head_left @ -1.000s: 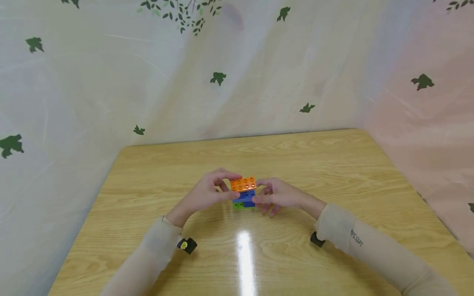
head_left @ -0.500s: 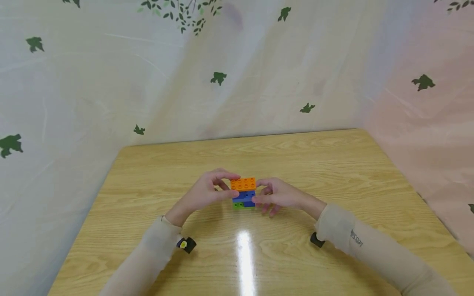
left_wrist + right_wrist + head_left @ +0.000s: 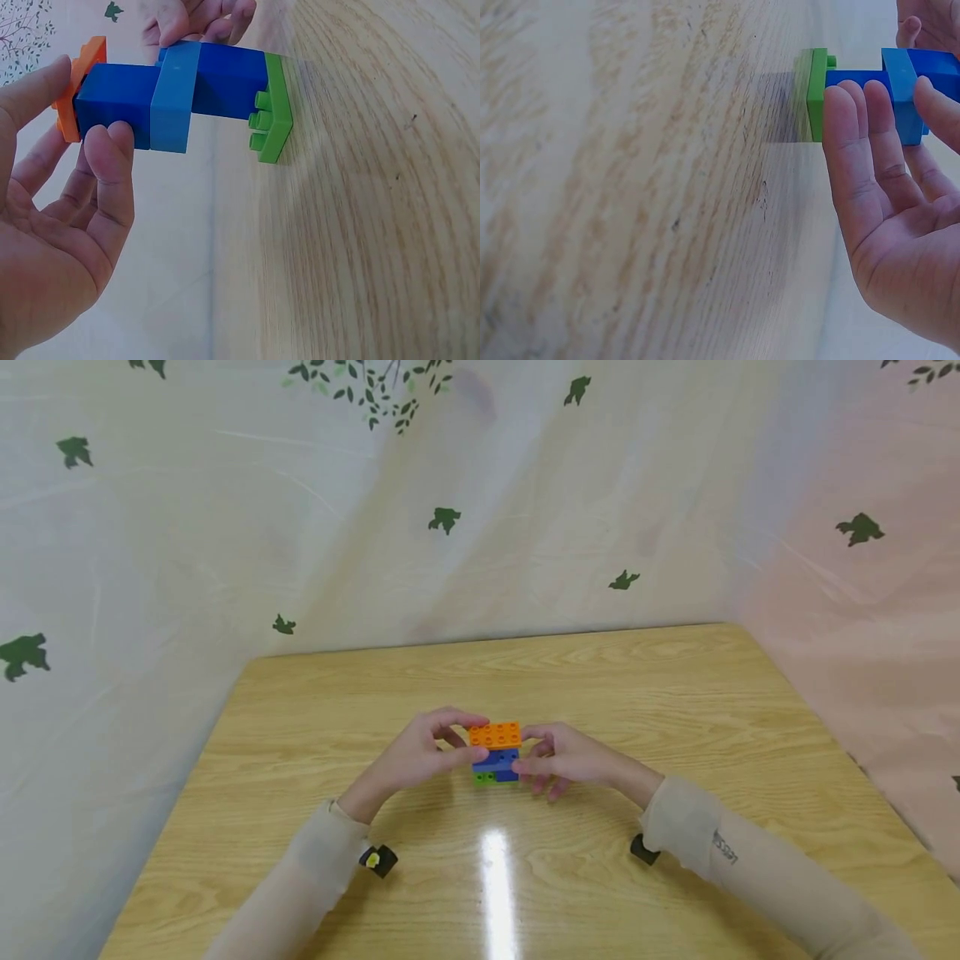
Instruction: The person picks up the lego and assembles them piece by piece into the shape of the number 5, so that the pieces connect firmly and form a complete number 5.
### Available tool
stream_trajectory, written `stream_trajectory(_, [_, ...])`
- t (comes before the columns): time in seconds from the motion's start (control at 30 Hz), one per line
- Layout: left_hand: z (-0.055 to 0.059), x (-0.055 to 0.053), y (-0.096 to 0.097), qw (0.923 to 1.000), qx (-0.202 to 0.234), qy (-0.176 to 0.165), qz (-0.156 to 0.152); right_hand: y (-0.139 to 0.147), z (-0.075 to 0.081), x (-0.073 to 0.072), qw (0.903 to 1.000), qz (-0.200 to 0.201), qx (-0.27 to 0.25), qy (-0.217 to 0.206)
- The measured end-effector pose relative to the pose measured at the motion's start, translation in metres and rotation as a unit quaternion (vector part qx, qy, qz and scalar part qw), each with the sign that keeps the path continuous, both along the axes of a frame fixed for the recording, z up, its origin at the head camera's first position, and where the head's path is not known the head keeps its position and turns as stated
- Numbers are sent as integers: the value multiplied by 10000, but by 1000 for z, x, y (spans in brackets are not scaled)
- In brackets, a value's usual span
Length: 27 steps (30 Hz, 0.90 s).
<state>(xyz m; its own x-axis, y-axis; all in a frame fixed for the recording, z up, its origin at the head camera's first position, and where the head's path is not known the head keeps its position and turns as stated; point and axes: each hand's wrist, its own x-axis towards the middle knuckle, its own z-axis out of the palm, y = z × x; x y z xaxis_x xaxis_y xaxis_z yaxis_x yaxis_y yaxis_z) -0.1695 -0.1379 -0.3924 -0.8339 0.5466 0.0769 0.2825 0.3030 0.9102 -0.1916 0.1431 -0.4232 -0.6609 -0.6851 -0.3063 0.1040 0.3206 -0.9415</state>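
Note:
A stack of toy building bricks stands on the table, with a green brick [image 3: 279, 120] at its foot. Above that come a dark blue brick [image 3: 231, 79], a lighter blue brick [image 3: 172, 101] and another dark blue brick [image 3: 112, 97]. On top sits a thin orange brick [image 3: 495, 735], slightly slanted in the left wrist view. My left hand [image 3: 420, 747] pinches the orange brick between thumb and index finger, other fingertips near the upper dark blue brick. From the other side, my right hand [image 3: 573, 756] holds the stack's middle, thumb at the lighter blue brick, long fingers beside the lower bricks.
The wooden table [image 3: 337, 693] reaches back to a pale cloth backdrop [image 3: 525, 485] with leaf prints. Glare [image 3: 497, 885] lies on the tabletop in front of the stack. Small dark devices hang at both wrists.
Both hands stay around the stack almost unmoved. The orange brick was tipped a little a second ago and looks more level in the head view now.

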Motion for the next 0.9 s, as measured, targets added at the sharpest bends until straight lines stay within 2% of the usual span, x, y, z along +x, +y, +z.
stream_trajectory(0.77, [-8, 10, 4, 9995, 287, -108, -4, -3, 4, 9, 9999, -68, 30, -142])
stream_trajectory(0.9, [-8, 12, 4, 9990, 359, -246, -83, -4, 4, 11, 9998, -86, 31, -149])
